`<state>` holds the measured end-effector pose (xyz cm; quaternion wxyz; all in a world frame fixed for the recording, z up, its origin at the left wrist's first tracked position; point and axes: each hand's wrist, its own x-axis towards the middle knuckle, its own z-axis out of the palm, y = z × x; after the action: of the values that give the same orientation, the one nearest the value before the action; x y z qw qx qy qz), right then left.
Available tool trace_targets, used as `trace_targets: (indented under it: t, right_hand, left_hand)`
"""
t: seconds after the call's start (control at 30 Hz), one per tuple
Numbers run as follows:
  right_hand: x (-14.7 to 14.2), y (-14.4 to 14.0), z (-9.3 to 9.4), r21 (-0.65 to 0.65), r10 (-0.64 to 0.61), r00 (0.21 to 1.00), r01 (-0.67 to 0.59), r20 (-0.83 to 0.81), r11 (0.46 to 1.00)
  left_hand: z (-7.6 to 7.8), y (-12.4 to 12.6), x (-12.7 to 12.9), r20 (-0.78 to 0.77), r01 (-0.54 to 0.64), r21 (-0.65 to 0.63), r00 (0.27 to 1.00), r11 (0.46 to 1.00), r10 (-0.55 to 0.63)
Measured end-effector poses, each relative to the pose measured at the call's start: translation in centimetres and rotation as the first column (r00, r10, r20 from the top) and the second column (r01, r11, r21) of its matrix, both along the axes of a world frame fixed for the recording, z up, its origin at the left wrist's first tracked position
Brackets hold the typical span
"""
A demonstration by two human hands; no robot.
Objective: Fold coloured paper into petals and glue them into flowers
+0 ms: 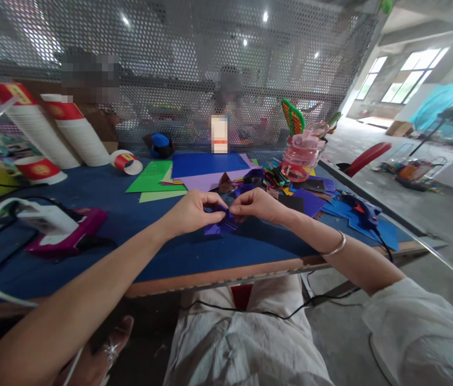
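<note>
Both my hands meet over the blue table [138, 214] and pinch a small folded piece of purple paper [218, 224]. My left hand [194, 210] grips its left side with fingers closed. My right hand [255, 205] pinches its right side; a silver bangle circles that wrist. The paper hangs just above the table surface, partly hidden by my fingers.
Sheets of blue, green and purple paper [204, 164] lie behind my hands. Stacks of paper cups [77, 134] stand at the left, a magenta device [65, 230] lies left, a blue glue gun [361, 210] right, a pink jar [304, 155] beyond. People sit behind a perforated screen.
</note>
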<state>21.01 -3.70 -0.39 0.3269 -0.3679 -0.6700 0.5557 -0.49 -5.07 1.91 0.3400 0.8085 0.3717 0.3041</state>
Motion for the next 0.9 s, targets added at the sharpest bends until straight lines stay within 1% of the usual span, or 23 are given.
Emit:
trace_targets:
  t: [0.17,0.27,0.33,0.47,0.57,0.7,0.8,0.9]
  right_hand:
    - [-0.1,-0.3,-0.2,0.163,-0.051,0.998,0.045,0.036,0.986]
    - [-0.1,-0.6,-0.4,0.268,-0.084,0.992,0.055,0.095,0.962]
    - [0.0,-0.7,-0.4,0.371,-0.11,0.982,0.046,0.153,0.927]
    - [0.0,-1.0,-0.4,0.551,-0.184,0.948,0.012,0.258,0.835]
    - [-0.2,-1.3,-0.3,0.641,-0.252,0.915,-0.008,0.313,0.767]
    - [-0.5,-1.7,-0.1,0.732,-0.321,0.885,-0.031,0.336,0.681]
    - [-0.7,-1.8,-0.1,0.763,-0.345,0.877,-0.036,0.334,0.646]
    - [-1.0,-1.8,-0.4,0.77,-0.367,0.872,-0.017,0.324,0.638]
  left_hand:
    - [-0.3,0.0,0.1,0.038,-0.062,-0.049,0.997,0.997,0.064]
    - [-0.3,0.0,0.2,0.044,-0.093,-0.063,0.994,0.994,0.096]
    - [-0.3,0.0,0.2,0.039,-0.094,-0.068,0.995,0.993,0.097]
    - [-0.6,0.0,0.3,0.031,-0.106,-0.068,0.994,0.992,0.108]
    - [-0.8,0.0,0.4,0.041,-0.133,-0.067,0.99,0.989,0.136]
    - [-0.9,0.2,0.5,0.063,-0.181,-0.087,0.98,0.98,0.187]
    - [-0.7,0.3,0.5,0.085,-0.203,-0.11,0.973,0.973,0.213]
    - [-0.5,0.2,0.6,0.101,-0.224,-0.116,0.966,0.968,0.236]
